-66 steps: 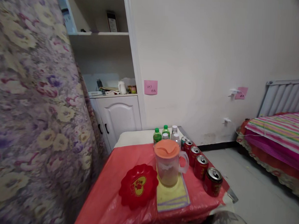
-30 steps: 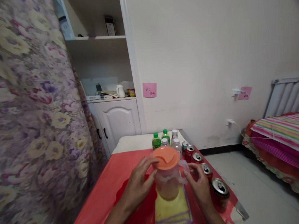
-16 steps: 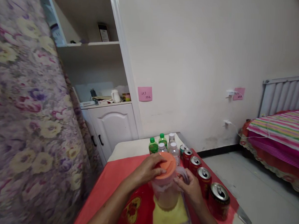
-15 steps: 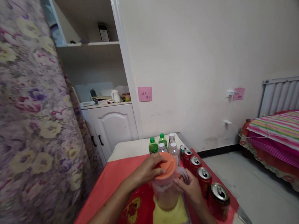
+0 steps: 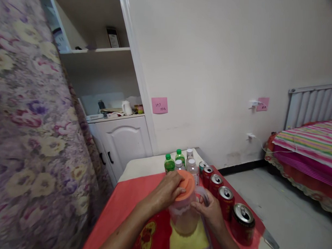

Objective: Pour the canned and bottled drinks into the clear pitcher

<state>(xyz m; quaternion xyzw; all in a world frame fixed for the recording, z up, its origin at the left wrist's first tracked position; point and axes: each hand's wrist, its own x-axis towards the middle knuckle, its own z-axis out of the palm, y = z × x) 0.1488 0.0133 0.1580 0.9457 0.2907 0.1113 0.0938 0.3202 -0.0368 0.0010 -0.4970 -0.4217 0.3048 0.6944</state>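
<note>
A translucent pitcher (image 5: 183,219) with an orange lid (image 5: 188,185) stands upright on a yellow cloth (image 5: 190,245) near the table's front. My left hand (image 5: 167,188) grips the lid from its left side, thumb on top and the other fingers partly hidden beyond the rim. On the right, my right hand (image 5: 210,209) is wrapped round the pitcher's handle (image 5: 204,195). Pale, cloudy liquid seems to sit in the lower part of the pitcher.
Behind the pitcher stand green-capped bottles (image 5: 169,164) and white-capped bottles (image 5: 192,169). Several opened cans (image 5: 242,223) line the right edge of the red-covered table (image 5: 133,188). A metal blade-like object (image 5: 271,240) juts over that edge.
My left hand's fingers have drawn together at the lid's left edge, where they lay spread across its top. My right hand stays at the handle. The view has shifted slightly.
</note>
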